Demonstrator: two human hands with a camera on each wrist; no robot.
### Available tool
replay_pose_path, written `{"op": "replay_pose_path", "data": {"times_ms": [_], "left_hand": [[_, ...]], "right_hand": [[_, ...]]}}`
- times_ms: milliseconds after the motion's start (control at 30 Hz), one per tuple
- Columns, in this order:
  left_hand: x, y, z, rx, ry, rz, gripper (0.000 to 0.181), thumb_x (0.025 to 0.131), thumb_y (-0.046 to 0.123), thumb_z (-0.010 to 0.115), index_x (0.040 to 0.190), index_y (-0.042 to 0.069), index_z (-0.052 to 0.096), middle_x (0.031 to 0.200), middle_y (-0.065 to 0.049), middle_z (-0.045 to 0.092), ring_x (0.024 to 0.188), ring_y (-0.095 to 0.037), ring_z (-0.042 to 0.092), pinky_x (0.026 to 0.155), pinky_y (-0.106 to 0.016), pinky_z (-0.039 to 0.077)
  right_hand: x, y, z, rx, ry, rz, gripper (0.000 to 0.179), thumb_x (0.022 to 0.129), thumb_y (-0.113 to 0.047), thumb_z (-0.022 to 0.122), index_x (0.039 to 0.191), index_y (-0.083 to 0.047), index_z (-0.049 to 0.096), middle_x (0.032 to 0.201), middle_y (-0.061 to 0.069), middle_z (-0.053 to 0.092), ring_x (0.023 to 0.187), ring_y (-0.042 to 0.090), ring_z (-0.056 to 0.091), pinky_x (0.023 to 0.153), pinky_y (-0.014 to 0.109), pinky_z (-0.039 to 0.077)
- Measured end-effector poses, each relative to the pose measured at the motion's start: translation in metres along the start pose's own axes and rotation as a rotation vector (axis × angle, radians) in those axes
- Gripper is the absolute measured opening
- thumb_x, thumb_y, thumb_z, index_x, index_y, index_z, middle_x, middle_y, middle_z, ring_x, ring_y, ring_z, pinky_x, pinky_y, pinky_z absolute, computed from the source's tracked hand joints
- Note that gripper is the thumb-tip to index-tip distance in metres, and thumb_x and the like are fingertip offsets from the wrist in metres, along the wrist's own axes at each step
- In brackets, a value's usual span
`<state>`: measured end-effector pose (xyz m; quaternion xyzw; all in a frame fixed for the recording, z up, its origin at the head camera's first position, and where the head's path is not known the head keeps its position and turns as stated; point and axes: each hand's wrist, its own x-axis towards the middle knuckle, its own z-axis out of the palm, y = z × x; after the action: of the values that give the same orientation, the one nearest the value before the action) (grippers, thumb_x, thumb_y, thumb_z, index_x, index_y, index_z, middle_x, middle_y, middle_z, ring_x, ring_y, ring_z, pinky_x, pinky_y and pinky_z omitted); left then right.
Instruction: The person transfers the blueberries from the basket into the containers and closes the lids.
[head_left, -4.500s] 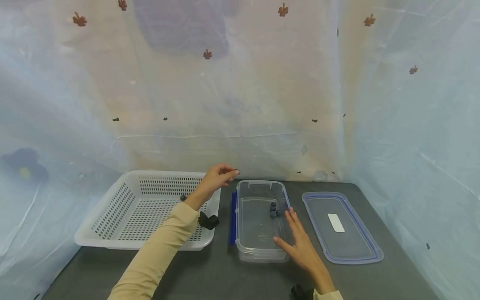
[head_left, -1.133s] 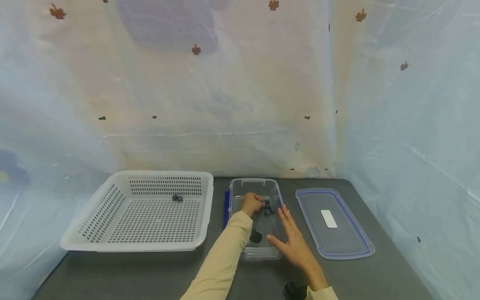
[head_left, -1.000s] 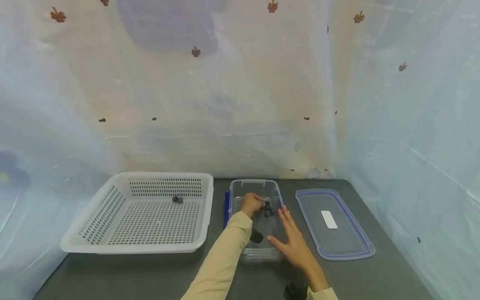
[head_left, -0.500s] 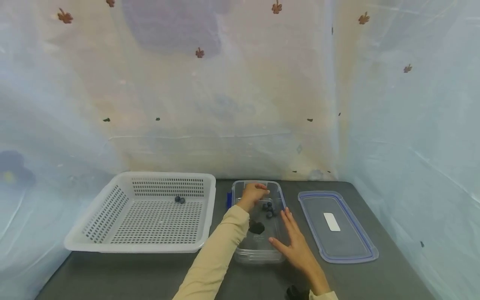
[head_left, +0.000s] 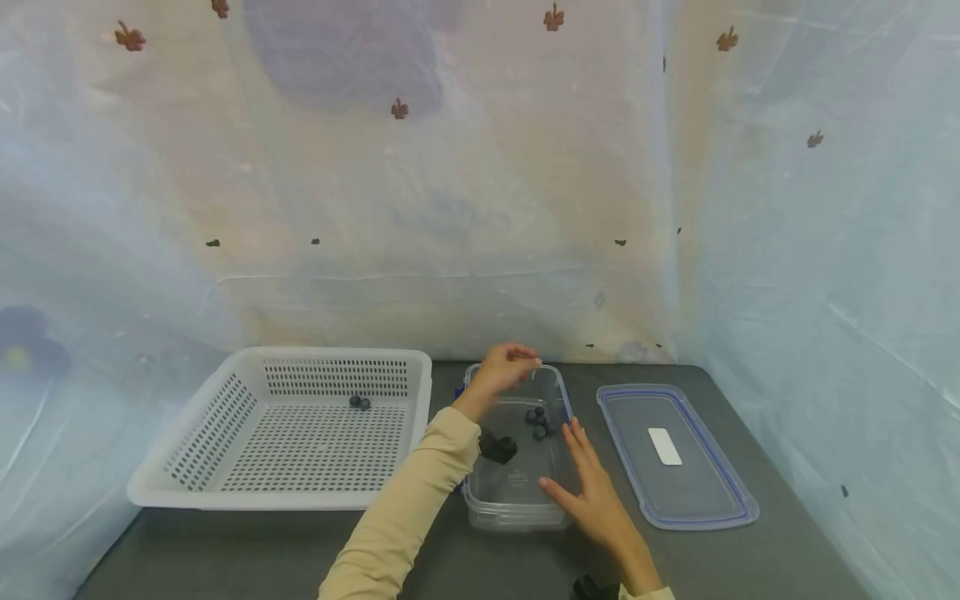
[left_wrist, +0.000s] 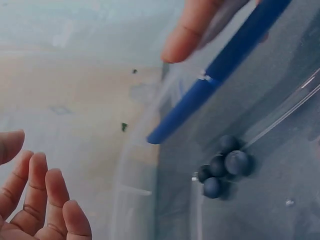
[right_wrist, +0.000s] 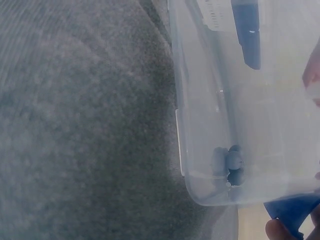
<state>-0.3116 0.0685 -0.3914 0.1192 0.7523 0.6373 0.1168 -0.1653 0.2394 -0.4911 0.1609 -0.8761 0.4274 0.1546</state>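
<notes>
— Where are the blueberries (left_wrist: 236, 162)?
— Five cluster inside the clear plastic box (head_left: 517, 511), low and right of centre in the head view; two more lie in the white basket (head_left: 262, 499), lower left.
— And the hands?
— The left hand (head_left: 504, 372), above the box's far end, holds nothing, fingers loosely parted. The right hand (head_left: 597, 498) has its fingers spread at the box's right side.

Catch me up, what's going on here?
A person's left hand hovers over the far end of a clear container, with nothing visible in its grasp; the right hand rests against the container's right side. Five dark blue berries cluster inside. Two more lie in the white basket; the lid lies to the right.
</notes>
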Motion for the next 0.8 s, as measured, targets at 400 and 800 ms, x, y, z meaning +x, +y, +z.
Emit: {"op": "replay_pose_path", "data": {"times_ms": [400,800], "left_hand": [[-0.019,0.020,-0.033,-0.053,-0.037,0.083,0.028,0.095,0.025,0.064,0.116,0.006,0.065,0.108,-0.010,0.064,0.099,-0.032,0.060,0.078,-0.038,0.050],[-0.034,0.021,-0.089,-0.144,0.087,0.179,0.027,0.096,0.020,0.062,0.114,0.001,0.062,0.106,-0.017,0.062,0.099,-0.037,0.057,0.076,-0.034,0.048]], "right_hand": [[-0.001,0.001,0.001,-0.017,0.003,-0.007,0.084,0.087,-0.028,0.072,0.153,-0.004,0.026,0.157,0.021,0.017,0.140,0.045,0.016,0.103,0.068,0.022],[0.000,-0.001,0.000,-0.022,0.004,-0.012,0.084,0.085,-0.026,0.074,0.151,-0.001,0.028,0.157,0.021,0.019,0.141,0.042,0.016,0.103,0.067,0.022]]}}
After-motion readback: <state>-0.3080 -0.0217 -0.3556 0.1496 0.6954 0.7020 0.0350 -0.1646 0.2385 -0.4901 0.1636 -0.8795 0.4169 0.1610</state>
